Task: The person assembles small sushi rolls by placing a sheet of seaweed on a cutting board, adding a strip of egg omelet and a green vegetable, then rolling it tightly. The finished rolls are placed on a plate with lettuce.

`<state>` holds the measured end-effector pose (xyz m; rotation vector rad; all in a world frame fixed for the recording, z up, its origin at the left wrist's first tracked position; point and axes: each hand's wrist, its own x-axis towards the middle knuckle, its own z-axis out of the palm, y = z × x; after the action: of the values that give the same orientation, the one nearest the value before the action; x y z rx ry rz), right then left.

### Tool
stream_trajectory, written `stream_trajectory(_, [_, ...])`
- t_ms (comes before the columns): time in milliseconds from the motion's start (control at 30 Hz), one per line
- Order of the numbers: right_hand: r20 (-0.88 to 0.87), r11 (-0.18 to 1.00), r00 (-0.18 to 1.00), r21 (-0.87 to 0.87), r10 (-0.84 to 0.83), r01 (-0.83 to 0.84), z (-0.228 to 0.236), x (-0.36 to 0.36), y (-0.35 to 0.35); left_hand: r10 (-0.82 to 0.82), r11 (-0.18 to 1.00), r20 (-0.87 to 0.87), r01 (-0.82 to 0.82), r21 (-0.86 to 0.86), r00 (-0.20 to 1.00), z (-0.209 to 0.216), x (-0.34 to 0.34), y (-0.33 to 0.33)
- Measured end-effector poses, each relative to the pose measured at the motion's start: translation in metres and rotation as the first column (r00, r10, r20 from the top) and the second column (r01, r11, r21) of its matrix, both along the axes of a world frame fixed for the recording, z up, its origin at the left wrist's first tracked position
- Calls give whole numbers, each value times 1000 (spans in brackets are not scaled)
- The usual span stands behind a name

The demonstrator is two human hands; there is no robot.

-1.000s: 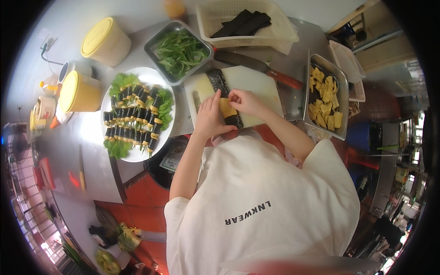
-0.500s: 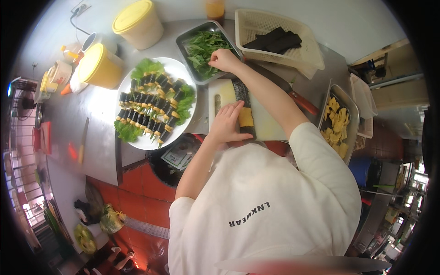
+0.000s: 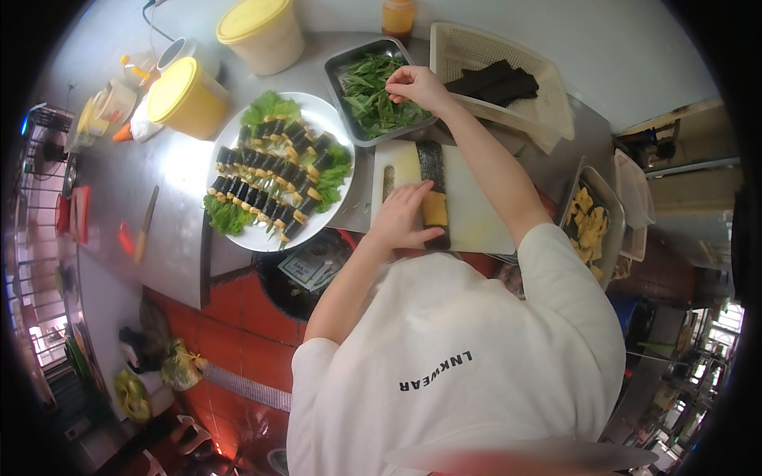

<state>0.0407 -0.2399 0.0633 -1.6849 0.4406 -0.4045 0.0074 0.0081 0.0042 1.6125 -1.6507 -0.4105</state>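
On the white cutting board (image 3: 484, 214) lies a dark seaweed strip (image 3: 431, 163) with a yellow egg piece (image 3: 435, 210) on its near part. My left hand (image 3: 405, 216) rests over the strip's left edge, fingers stretched and thumb apart beside the egg. Beyond the board, my right hand (image 3: 421, 87) is above a metal tray (image 3: 337, 91) of green leaves (image 3: 373, 83). Its fingers are drawn together in a pinch; whatever may be between them is too small to make out.
To the left stands a white plate (image 3: 337, 131) of seaweed-and-egg rolls on lettuce. A cream basket (image 3: 548, 103) holds dark seaweed sheets (image 3: 496, 83). Yellow egg pieces (image 3: 589, 226) fill a tray at right. Yellow-lidded tubs (image 3: 258, 40) and a knife (image 3: 147, 226) are at left.
My right hand has lifted slightly and moved a little farther over the leaves, its fingers still pinched. My left hand stays on the strip. The whole view has shifted somewhat.
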Motion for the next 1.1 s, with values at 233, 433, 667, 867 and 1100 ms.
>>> stream_trajectory(233, [12,977,978,51,207,-207,28,-63,39,247,883,-860,-469,11,445,-10,16,-12])
stream_trajectory(433, [-87,946,957,202,276,-255,0,-131,82,139,979,-706,-202,-5,694,34,28,-19])
stream_trajectory(667, [-154,997,987,80,35,-23,-55,-185,103,75,989,-444,-8,151,893,24,4,-16])
stream_trajectory(867, [-53,871,985,-477,-163,118,-66,-196,124,-39,994,35,42,-97,999,6,3,-17])
stream_trajectory(1100, [22,791,977,-583,-213,185,-77,-202,127,-70,978,151,98,-185,986,-5,-5,-11])
